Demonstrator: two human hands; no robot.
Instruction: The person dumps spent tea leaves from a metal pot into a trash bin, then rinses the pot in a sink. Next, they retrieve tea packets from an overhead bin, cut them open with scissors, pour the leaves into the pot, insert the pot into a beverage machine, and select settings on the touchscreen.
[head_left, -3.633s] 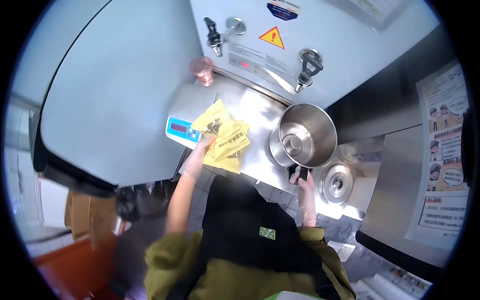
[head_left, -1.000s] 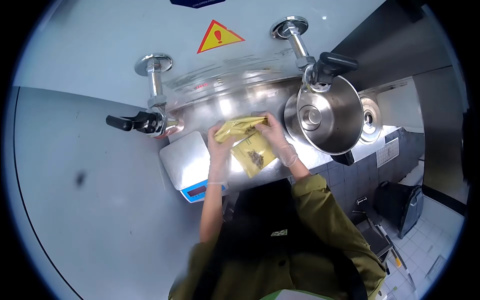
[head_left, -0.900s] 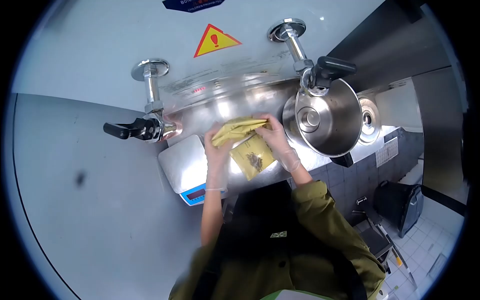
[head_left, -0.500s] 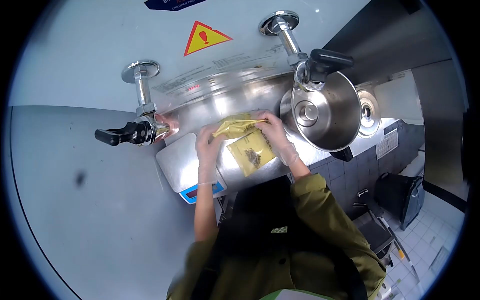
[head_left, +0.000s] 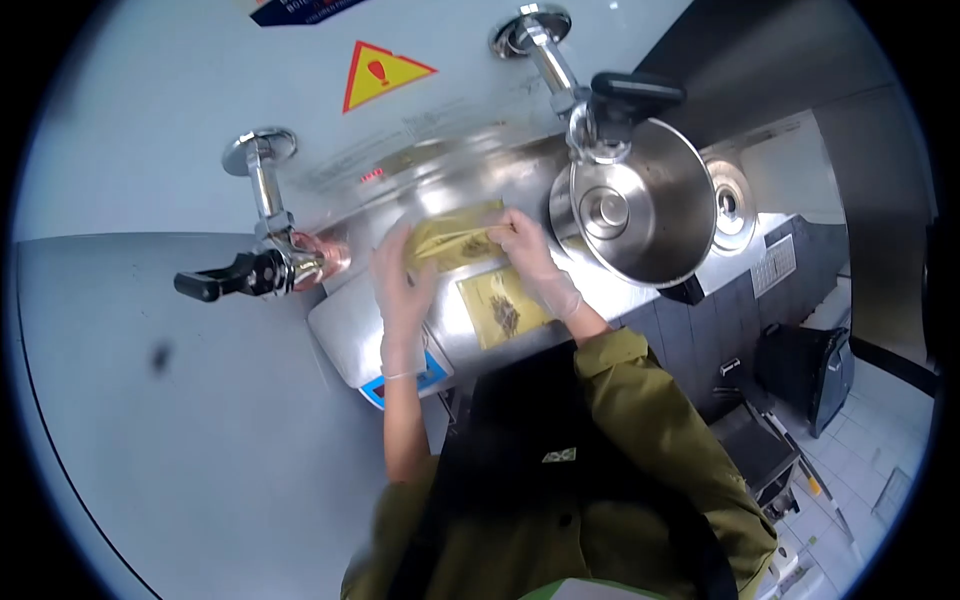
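A yellow packet [head_left: 455, 240] is held level over the steel counter, stretched between my two hands, which wear clear gloves. On its left end, my left hand [head_left: 402, 290] grips with fingers and thumb. My right hand [head_left: 532, 262] pinches the upper right edge. A second yellow packet [head_left: 495, 300], printed with a dark leaf-like picture, lies flat on the counter nearer my body, just below the right hand. A steel scale [head_left: 345, 325] with a blue display panel stands beside my left hand.
Two chrome taps with black handles, a left tap [head_left: 265, 265] and a right tap [head_left: 590, 115], jut out over the counter. An open steel pot [head_left: 655, 215] stands under the right one, with a round lid [head_left: 730, 205] beyond it. A black bin [head_left: 800, 370] is on the floor at right.
The held packet has flattened out and shows more of its face. My right hand has shifted slightly left, and the left hand has moved left a little. The camera view has tilted slightly.
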